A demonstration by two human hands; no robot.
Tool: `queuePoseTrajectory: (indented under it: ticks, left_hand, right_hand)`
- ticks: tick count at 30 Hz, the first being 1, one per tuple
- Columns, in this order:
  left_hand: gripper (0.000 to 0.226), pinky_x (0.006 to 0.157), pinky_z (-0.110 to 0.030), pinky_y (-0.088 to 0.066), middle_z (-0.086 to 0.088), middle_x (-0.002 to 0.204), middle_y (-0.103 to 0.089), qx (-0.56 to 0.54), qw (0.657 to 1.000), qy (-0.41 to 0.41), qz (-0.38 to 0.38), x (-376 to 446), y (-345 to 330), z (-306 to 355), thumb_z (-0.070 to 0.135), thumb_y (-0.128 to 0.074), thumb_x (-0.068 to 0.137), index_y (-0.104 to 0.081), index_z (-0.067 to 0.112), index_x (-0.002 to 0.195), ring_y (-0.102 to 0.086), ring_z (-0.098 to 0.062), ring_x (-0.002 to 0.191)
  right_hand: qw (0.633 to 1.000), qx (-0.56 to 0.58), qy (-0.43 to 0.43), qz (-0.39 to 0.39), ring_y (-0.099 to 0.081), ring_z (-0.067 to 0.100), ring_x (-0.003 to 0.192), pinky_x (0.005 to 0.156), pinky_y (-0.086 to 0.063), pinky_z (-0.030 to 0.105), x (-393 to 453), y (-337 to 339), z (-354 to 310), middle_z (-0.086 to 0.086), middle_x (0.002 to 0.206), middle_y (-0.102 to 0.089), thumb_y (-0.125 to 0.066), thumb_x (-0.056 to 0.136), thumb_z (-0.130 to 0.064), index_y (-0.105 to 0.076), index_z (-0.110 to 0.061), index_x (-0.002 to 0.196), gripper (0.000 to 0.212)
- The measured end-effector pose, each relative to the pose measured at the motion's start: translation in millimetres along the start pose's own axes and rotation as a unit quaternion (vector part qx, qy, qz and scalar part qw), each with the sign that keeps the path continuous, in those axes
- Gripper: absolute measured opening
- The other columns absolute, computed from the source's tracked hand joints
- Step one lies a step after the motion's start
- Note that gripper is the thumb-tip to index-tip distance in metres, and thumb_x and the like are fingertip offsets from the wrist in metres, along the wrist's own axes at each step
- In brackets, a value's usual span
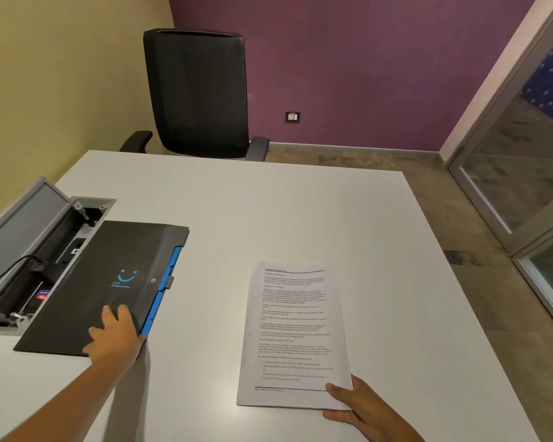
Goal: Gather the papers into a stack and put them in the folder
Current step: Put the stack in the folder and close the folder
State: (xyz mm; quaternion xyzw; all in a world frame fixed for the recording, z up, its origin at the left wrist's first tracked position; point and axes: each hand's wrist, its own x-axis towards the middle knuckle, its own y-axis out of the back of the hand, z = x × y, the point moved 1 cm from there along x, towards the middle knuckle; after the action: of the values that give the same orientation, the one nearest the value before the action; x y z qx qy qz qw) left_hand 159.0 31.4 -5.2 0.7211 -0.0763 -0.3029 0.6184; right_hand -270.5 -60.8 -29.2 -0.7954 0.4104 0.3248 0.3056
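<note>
White table (268, 199) is carrying it all: left hand (115, 336) is pressing flat-fingered on the folder (103, 282), steadying it, right hand (355, 406) is pinching the papers (294, 339) for lifting.

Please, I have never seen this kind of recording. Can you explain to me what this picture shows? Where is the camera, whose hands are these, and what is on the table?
There is no machine here. A person wears a wide-angle camera on the head, so the one picture looks forward and down at that person's own arms.

The white table carries two main things. On the left lies a dark folder with a blue smile logo and blue tabs along its right edge; it appears closed. The left hand rests on its near right corner, fingers fairly straight. On the right lies a stack of printed papers, already gathered. The right hand holds its near right corner, thumb on top.

Beside the folder, an open cable box is set into the table. Behind the table stands a black office chair.
</note>
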Motion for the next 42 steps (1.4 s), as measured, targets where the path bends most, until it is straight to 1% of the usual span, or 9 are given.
queuePoseTrajectory:
  ticks: [4, 11, 14, 23, 28, 31, 36, 39, 42]
  left_hand:
    - [0.074, 0.098, -0.051, -0.045, -0.014, 0.153, -0.014, 0.007, 1.0, 0.006, 0.0, -3.4, 6.7, 1.7, 0.034, -0.061, 0.083, -0.015, 0.016, 0.139, -0.039, -0.042, 0.128]
    - [0.026, 0.077, -0.03, -0.052, -0.007, 0.109, -0.063, 0.104, 0.993, -0.056, 0.023, -15.1, 25.4, 11.9, 0.013, -0.046, 0.09, -0.04, 0.011, 0.115, -0.064, -0.02, 0.095]
    - [0.019, 0.069, -0.028, -0.05, -0.005, 0.1, -0.066, 0.106, 0.989, -0.088, 0.055, -20.4, 39.8, 21.8, 0.012, -0.04, 0.092, -0.043, 0.011, 0.111, -0.065, -0.02, 0.088]
    - [0.039, 0.047, -0.031, -0.034, -0.007, 0.07, -0.064, -0.01, 0.966, -0.193, 0.17, -63.3, 67.2, 65.3, 0.01, -0.043, 0.09, -0.045, 0.013, 0.129, -0.046, -0.023, 0.051]
    - [0.068, 0.036, -0.01, -0.009, -0.012, 0.059, -0.062, -0.007, 0.945, -0.243, 0.22, -96.9, 58.0, 87.4, -0.013, -0.075, 0.058, -0.057, -0.001, 0.122, -0.034, -0.019, 0.029]
    - [0.07, 0.036, -0.025, -0.039, -0.016, 0.095, -0.071, -0.019, 0.945, -0.252, 0.207, -116.0, 52.6, 101.4, -0.013, -0.064, 0.07, -0.044, 0.003, 0.135, -0.069, -0.029, 0.06]
    - [0.07, 0.064, -0.029, -0.052, -0.006, 0.137, -0.049, -0.044, 0.948, -0.262, 0.178, -149.3, 52.3, 127.6, -0.003, -0.044, 0.088, -0.01, 0.013, 0.148, -0.064, -0.023, 0.107]
    - [0.072, 0.054, -0.023, -0.041, -0.003, 0.124, -0.058, -0.057, 0.955, -0.251, 0.147, -156.9, 50.6, 134.9, 0.003, -0.041, 0.091, 0.001, 0.017, 0.148, -0.06, -0.015, 0.072]
    - [0.074, 0.041, -0.017, -0.025, -0.001, 0.08, -0.05, -0.063, 0.965, -0.22, 0.126, -162.7, 53.7, 136.1, 0.007, -0.04, 0.093, 0.008, 0.02, 0.148, -0.035, -0.009, 0.046]
  right_hand:
    - [1.0, 0.002, 0.0, -0.002, -0.06, 0.026, 0.109, 0.081, -0.057, 0.039, -1.2, -0.9, -0.7, 0.005, 0.12, -0.064, -0.08, 0.052, -0.03, -0.053, -0.021, 0.117, 0.071]
    - [1.0, 0.008, -0.001, 0.005, -0.059, 0.027, 0.109, 0.08, -0.057, 0.039, -4.7, -2.3, -2.0, 0.005, 0.119, -0.063, -0.081, 0.047, -0.032, -0.051, -0.021, 0.118, 0.078]
    - [1.0, 0.017, 0.012, 0.012, -0.06, 0.027, 0.109, 0.081, -0.057, 0.039, -4.8, -3.0, -2.5, 0.005, 0.12, -0.063, -0.076, 0.068, -0.027, -0.048, -0.021, 0.125, 0.064]
    - [0.992, 0.052, 0.063, 0.096, -0.065, 0.03, 0.101, 0.071, -0.058, 0.035, -14.9, -12.4, -16.5, 0.008, 0.122, -0.062, -0.051, 0.094, -0.015, -0.042, -0.022, 0.135, 0.043]
    - [0.967, 0.118, 0.138, 0.178, -0.07, 0.025, 0.077, 0.086, -0.053, 0.048, -31.4, -20.0, -49.7, 0.001, 0.104, -0.065, -0.048, 0.096, -0.015, -0.039, -0.027, 0.132, 0.04]
    - [0.949, 0.153, 0.19, 0.199, -0.071, 0.02, 0.076, 0.072, -0.059, 0.035, -43.2, -30.9, -70.1, 0.006, 0.115, -0.062, -0.048, 0.094, -0.008, -0.041, -0.023, 0.132, 0.041]
    - [0.93, 0.164, 0.261, 0.199, -0.062, 0.02, 0.098, 0.061, -0.059, 0.023, -59.9, -57.5, -92.3, 0.006, 0.116, -0.059, -0.046, 0.093, 0.0, -0.041, -0.024, 0.129, 0.044]
    - [0.927, 0.136, 0.279, 0.21, -0.057, 0.022, 0.101, 0.058, -0.059, 0.022, -60.1, -73.8, -96.3, 0.004, 0.116, -0.053, -0.043, 0.094, 0.003, -0.037, -0.026, 0.133, 0.049]
    - [0.927, 0.123, 0.278, 0.22, -0.054, 0.023, 0.1, 0.055, -0.057, 0.017, -55.9, -85.8, -91.9, 0.003, 0.115, -0.051, -0.038, 0.094, 0.005, -0.035, -0.023, 0.136, 0.051]
